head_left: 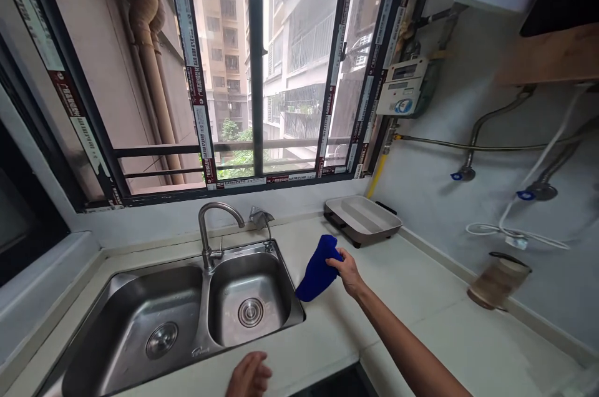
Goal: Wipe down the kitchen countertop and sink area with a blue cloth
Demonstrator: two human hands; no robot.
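Cloth point(318, 269), deep blue, hung from my right hand point(345, 266), above the desk point(421, 288) and just right of the sink point(204, 303). The fingers of that hand were closed on it, pinching its upper right part, while the rest sloped down and left toward the sink's right rim. I could not tell whether its low end touched the rim or the desk. My left hand point(248, 377) was near the bottom edge of my view, before the smaller, right-hand bowl; its fingers were bent, and with the palm hidden I could not tell how far they were closed.

The sink had two steel bowls, each with a round drain; the right drain point(251, 312) lay nearer the cloth than the left drain point(161, 340). The tap point(204, 235) rose behind the divider, its spout bent over the right bowl. A crumpled grey bag point(260, 217) was behind that bowl. Beyond the cloth, a shallow grey pan point(362, 216) sat on the desk below the window point(258, 72). Farther right, a brownish jug point(500, 283) stood near the wall point(435, 191), and a meter point(401, 88) was mounted up beside the window.
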